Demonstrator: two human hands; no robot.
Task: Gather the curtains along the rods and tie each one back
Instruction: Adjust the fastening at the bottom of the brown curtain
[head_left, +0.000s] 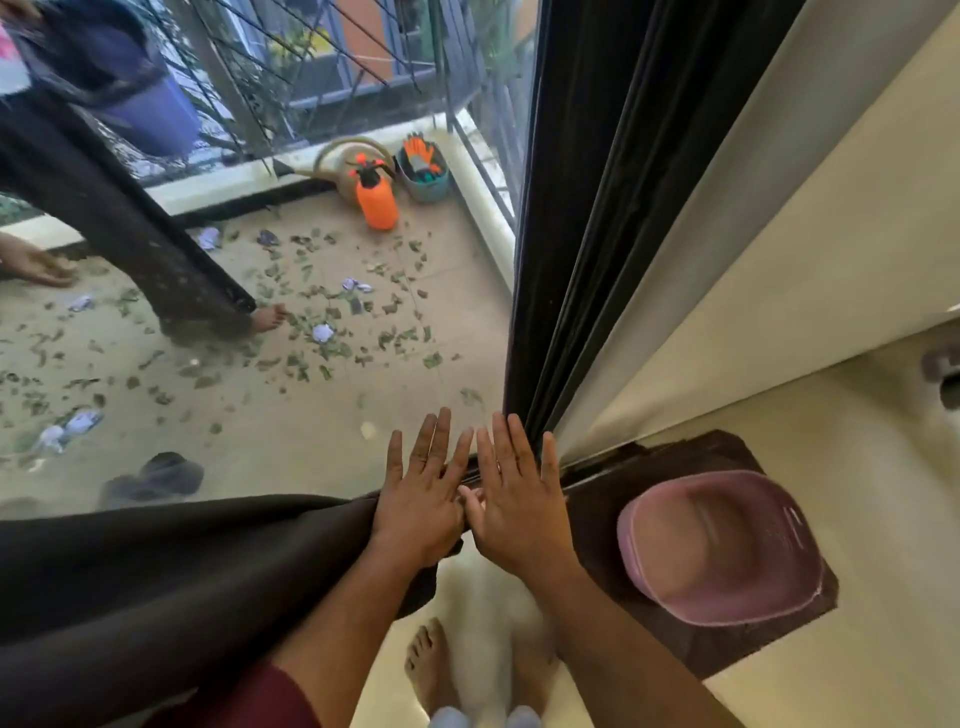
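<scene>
Pressing flat with straight, spread fingers, the left hand (423, 499) is resting on the dark curtain (171, 566) that is draping away to the left, while the right hand (519, 499) is lying open just beside it, its fingertips touching the gathered dark folds (582, 218) against the wall. A pink basin (722, 545) is sitting on a brown mat (597, 514) nearby.

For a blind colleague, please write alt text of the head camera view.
Seen from above, a person's left hand and right hand reach out side by side, fingers straight, toward a glass balcony door, the left over a dark brown curtain. A pink basin sits on a brown mat to the right; leaves litter the balcony floor outside.
</scene>
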